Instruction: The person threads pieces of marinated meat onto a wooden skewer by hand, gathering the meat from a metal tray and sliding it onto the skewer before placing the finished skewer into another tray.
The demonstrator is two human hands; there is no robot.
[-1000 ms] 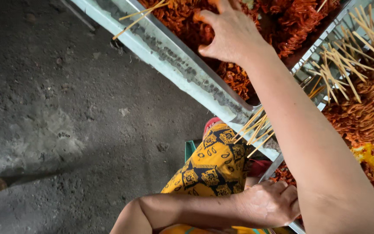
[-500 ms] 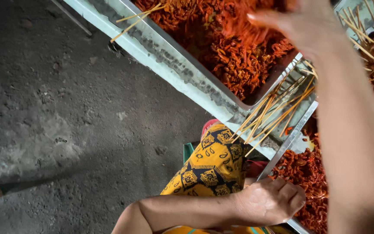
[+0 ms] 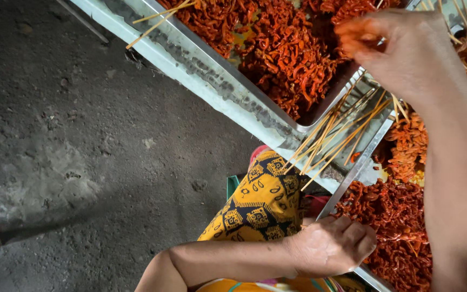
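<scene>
I am lifting my right hand [image 3: 406,51] above the big metal tray [image 3: 228,70], my fingers pinched together around a small clump of the red marinated meat [image 3: 282,48]. The fingertips are blurring with the motion, so I cannot tell how much I am gripping. My left hand [image 3: 331,246] is resting by my knee against the edge of the nearer tray [image 3: 352,173], fingers curled loosely; whether anything is sitting inside them I cannot tell.

A loose bundle of bare bamboo skewers [image 3: 336,130] is lying across the gap between the two trays, fanning out toward my lap and my yellow patterned cloth [image 3: 260,208]. More sticks are poking out of the pile at the upper right (those look loaded already). The big tray is sitting heaped with loose meat, and the nearer one is holding another red mound, so I am judging a good share of the work as left: plenty of empty sticks, plenty of meat waiting. The grey concrete floor [image 3: 82,135] is stretching off to my left.
</scene>
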